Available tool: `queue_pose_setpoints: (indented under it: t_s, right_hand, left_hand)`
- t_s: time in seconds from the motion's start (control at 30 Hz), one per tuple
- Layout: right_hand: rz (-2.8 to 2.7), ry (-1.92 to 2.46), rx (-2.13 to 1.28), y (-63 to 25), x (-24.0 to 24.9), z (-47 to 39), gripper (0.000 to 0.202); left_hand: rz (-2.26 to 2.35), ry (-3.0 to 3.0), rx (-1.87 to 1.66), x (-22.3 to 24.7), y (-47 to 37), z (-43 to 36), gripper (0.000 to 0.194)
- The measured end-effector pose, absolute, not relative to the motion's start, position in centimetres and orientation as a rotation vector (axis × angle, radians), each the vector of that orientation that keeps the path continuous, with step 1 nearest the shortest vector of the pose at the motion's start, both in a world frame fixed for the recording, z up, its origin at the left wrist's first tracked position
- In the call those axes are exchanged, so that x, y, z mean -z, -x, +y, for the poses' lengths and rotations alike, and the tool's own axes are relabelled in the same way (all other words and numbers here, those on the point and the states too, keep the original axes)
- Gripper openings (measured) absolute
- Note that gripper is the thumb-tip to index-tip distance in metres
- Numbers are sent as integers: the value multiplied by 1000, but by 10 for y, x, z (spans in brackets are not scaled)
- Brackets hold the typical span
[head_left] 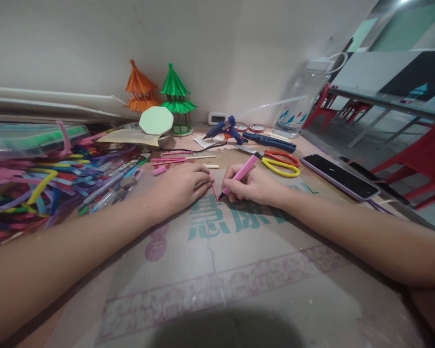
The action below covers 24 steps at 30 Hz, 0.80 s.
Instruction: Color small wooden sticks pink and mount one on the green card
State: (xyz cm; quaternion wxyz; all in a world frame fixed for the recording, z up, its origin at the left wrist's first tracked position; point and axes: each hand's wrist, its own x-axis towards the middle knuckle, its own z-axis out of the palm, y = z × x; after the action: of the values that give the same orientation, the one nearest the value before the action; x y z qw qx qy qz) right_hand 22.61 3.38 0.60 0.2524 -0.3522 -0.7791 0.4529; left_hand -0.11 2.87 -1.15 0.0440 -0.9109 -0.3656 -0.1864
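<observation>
My right hand (252,186) grips a pink marker (247,167) like a pen, its dark tip down at the near end of a thin pink stick (214,191). The fingers of my left hand (184,186) close on the far end of that stick, just left of the marker. Beside my left hand lies a pink marker cap (159,170). Behind it are several thin sticks (181,159), some pink and some plain wood. A printed cardboard sheet (217,270) lies beneath both hands.
Colourful pipe cleaners (32,183) are heaped at the left. Orange (140,87) and green (176,92) model pavilions stand by the wall. A blue glue gun (224,128), yellow-and-orange-handled scissors (281,164), pliers (270,141), a phone (339,175) and a clear bottle (295,99) sit behind and right.
</observation>
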Motion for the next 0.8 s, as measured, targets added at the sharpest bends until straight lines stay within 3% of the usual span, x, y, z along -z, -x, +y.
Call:
queue_pose_setpoints:
  t_s: [0.8]
  right_hand:
    - [-2105,970,-1222,-225,-10,31,16]
  left_hand:
    - [-1128,2805,570,13,0,30,36]
